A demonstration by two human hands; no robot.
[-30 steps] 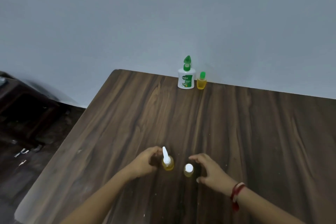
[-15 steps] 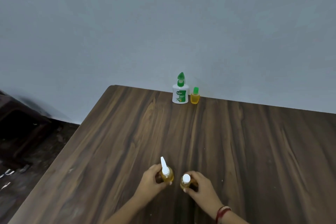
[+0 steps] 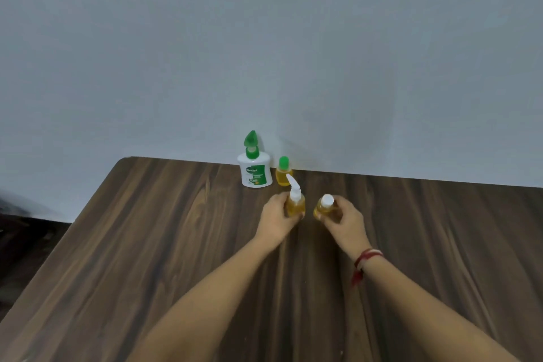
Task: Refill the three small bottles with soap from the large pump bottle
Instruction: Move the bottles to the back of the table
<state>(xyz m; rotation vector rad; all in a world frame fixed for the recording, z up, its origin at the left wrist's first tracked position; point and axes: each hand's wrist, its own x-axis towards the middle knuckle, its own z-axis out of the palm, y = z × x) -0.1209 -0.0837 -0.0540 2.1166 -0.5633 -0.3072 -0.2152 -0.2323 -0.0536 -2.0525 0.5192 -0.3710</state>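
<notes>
Gripping a spout bottle (image 3: 296, 205) in my left hand (image 3: 274, 219), a capped bottle (image 3: 322, 209) in my right hand (image 3: 346, 222), I judged refilling unstarted: pump bottle (image 3: 255, 172) untouched.

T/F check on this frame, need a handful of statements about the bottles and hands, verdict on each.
1. The left hand grips the nozzle-capped bottle; the right hand grips the round-capped bottle. True.
2. The green-capped bottle stands just right of the pump bottle. True.
3. The pump bottle lies on its side. False: it stands upright at the far edge of the table, by the wall.
4. All three small bottles look empty. False: each shows yellow liquid.
5. The red thread is on the left wrist. False: it is on the right wrist.
</notes>
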